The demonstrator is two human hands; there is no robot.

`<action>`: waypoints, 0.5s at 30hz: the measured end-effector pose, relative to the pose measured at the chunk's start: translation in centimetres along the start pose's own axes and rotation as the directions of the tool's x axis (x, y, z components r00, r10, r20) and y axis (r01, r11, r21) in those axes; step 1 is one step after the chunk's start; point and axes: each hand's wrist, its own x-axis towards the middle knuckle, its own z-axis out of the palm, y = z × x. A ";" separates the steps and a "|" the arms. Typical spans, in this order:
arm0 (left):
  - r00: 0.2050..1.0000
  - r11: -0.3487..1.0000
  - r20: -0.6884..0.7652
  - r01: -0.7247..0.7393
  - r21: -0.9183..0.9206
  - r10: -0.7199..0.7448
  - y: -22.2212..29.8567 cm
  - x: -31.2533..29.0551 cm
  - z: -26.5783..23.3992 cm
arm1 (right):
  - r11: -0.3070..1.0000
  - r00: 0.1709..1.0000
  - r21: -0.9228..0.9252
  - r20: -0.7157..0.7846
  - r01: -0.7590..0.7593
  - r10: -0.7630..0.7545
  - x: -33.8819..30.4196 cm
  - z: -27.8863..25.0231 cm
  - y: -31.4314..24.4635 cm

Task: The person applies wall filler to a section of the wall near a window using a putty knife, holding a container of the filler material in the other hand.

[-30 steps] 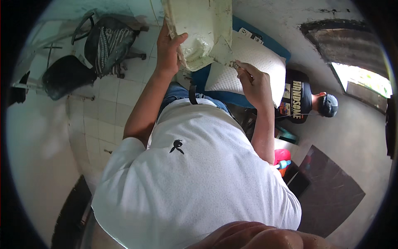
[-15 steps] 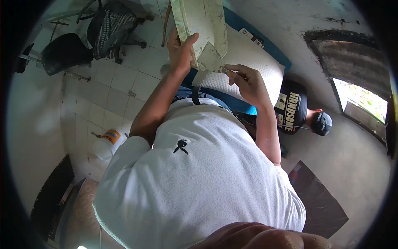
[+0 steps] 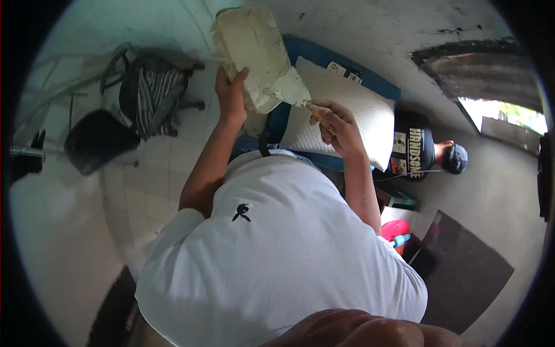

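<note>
A shallow off-white plastic tray [image 3: 248, 46], smeared with pale paste, is gripped at its left edge by my left hand [image 3: 232, 97]. The thumb presses on the rim and the other fingers go behind it. My right hand [image 3: 340, 126] is closed round the short handle of a putty knife [image 3: 296, 88]. Its broad, paste-coated blade lies against the tray's lower right corner. Whitish residue sticks to the blade near the handle.
Beyond my hands lie a white quilted pillow [image 3: 352, 110] and a blue mattress [image 3: 378, 87]. A person in a black shirt [image 3: 415, 144] and cap is at the right. On the left stand a dark office chair [image 3: 153, 95] and a black seat [image 3: 101, 141]. A dark panel [image 3: 462, 272] leans lower right.
The tray has come down and left, turning so more of its face shows. The putty knife has shifted slightly left with my right hand. The white bucket on the left is out of sight.
</note>
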 end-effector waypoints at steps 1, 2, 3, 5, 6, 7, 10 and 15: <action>1.000 0.999 0.013 0.027 0.025 -0.028 0.3 1.1 -0.3 | 0.999 0.999 0.008 -0.035 0.036 -0.035 0.4 0.3 0.2; 0.997 0.997 0.024 0.066 0.024 -0.067 0.7 1.9 -0.5 | 0.998 0.996 0.046 -0.077 0.048 -0.045 0.5 0.9 0.4; 0.994 0.995 0.052 0.099 0.024 -0.100 1.0 2.4 -0.5 | 0.993 0.990 0.083 -0.125 0.080 -0.069 0.7 1.1 0.7; 0.972 0.980 0.133 0.196 -0.016 -0.193 1.2 3.4 -0.9 | 0.963 0.985 0.246 -0.157 0.106 -0.068 1.2 0.8 2.6; 0.957 0.970 0.177 0.241 -0.033 -0.231 1.3 4.4 -1.0 | 0.950 0.982 0.299 -0.182 0.094 -0.040 1.7 1.3 2.7; 0.939 0.957 0.211 0.288 -0.044 -0.273 1.1 5.1 -1.7 | 0.947 0.983 0.310 -0.179 0.086 -0.031 1.9 2.1 2.8; 0.873 0.932 0.359 0.362 -0.024 -0.330 -2.4 7.1 -2.9 | 0.909 0.971 0.363 -0.193 0.203 -0.140 1.9 3.1 4.6; 0.649 0.730 0.519 0.680 -0.068 -0.557 -5.7 7.5 -1.4 | 0.820 0.950 0.494 -0.254 0.289 -0.182 0.7 4.1 5.8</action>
